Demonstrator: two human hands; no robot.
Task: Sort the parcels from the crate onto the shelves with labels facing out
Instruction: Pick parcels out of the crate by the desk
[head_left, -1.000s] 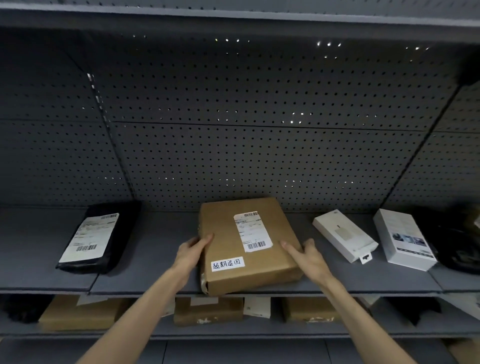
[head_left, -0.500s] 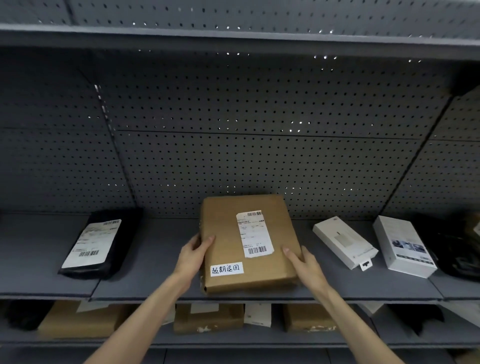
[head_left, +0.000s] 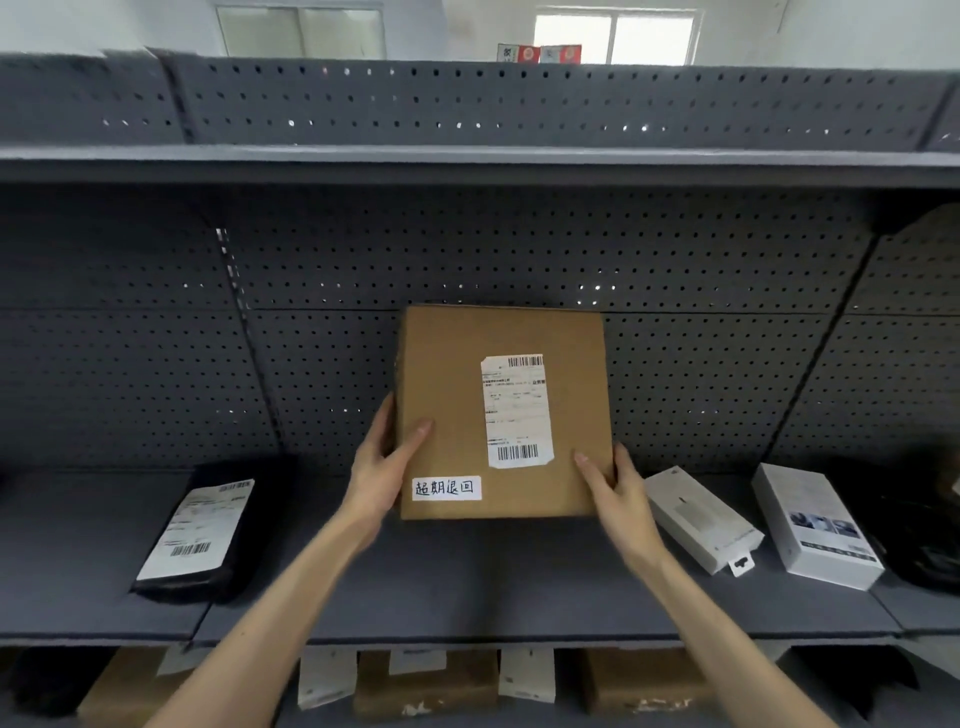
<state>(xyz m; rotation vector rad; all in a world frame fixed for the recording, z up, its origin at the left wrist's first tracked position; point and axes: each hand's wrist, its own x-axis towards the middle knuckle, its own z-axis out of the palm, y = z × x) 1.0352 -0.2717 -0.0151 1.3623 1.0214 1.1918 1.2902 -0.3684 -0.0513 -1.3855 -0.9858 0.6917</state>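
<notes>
I am looking from the head camera at a dark grey shelf with a pegboard behind it. A brown box is standing upright near the back of the shelf, in the middle, and I cannot tell whether it is touching the pegboard. Its broad face is pointing at me, showing a white label with barcodes and a smaller white sticker with handwritten characters near the lower left corner.

My left hand is gripping the box's left edge, thumb lying across the front face and fingers curling behind. My right hand is gripping the lower right edge the same way, thumb on the front, fingers wrapping the side. Both forearms are reaching up from the bottom of the view.

To the left, well apart from the box, a black bag is lying flat with its own label facing up. To the right, 2 white boxes are lying flat: a slim one just beside my right hand, and a wider one further right.

On the shelf below, several brown parcels are showing in shadow.
</notes>
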